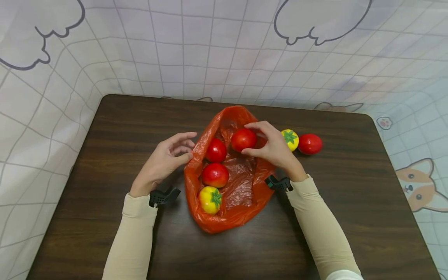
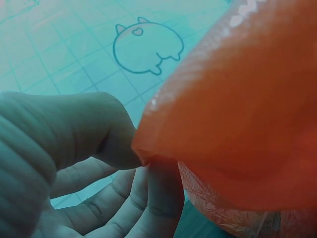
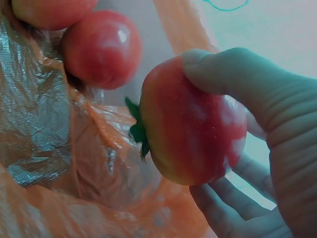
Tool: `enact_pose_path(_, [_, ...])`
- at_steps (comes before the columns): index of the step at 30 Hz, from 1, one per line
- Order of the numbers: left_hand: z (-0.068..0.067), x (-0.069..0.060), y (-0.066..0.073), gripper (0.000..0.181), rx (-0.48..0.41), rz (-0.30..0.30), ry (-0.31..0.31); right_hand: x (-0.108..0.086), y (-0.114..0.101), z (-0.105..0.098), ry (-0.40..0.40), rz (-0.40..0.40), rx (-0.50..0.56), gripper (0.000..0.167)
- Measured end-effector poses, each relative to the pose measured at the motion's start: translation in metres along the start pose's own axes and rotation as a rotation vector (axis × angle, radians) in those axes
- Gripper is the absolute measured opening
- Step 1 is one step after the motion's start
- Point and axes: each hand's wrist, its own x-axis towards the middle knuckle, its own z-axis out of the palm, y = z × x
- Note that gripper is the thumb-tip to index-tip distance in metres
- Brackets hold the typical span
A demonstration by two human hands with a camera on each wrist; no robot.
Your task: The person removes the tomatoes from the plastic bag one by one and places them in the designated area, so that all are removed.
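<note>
An orange plastic bag point(image 1: 218, 224) lies spread open on the table. Inside along its left side are two red tomatoes, one farther back point(image 1: 216, 150) and one nearer point(image 1: 215, 175), plus a yellow tomato point(image 1: 209, 200) with a green calyx. My left hand point(image 1: 162, 161) is at the bag's left rim; the left wrist view shows thumb and index finger pinching the plastic point(image 2: 223, 119). My right hand point(image 1: 274, 149) grips another red tomato point(image 1: 243, 140) between thumb and fingers over the bag's back part. In the right wrist view, that tomato point(image 3: 193, 129) has a green calyx and yellowish shading.
Right of the bag, a yellow tomato point(image 1: 290, 137), partly behind my right hand, sits beside a red one point(image 1: 310, 144) on the dark wooden table point(image 1: 350, 186). A white gridded cloth point(image 1: 196, 50) with cartoon drawings hangs behind and around the table.
</note>
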Motion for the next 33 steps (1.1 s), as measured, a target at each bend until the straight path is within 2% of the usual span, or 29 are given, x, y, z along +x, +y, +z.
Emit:
enact_pose_path(10, [-0.002, -0.004, 0.001, 0.056, 0.017, -0.002, 0.009, -0.006, -0.005, -0.013, 0.060, -0.019, 0.047, 0.062])
enact_pose_path(21, [-0.001, -0.002, 0.003, 0.058, 0.040, 0.004, 0.002, -0.018, -0.011, -0.029, 0.140, -0.010, 0.043, 0.060])
enact_pose_path(26, [-0.001, -0.001, 0.003, 0.058, 0.044, 0.001, -0.001, -0.023, -0.010, -0.037, 0.168, -0.015, 0.054, 0.059])
enact_pose_path(33, [-0.001, -0.003, 0.005, 0.058, 0.056, 0.005, 0.001, -0.031, -0.002, -0.048, 0.221, 0.022, 0.060, 0.058])
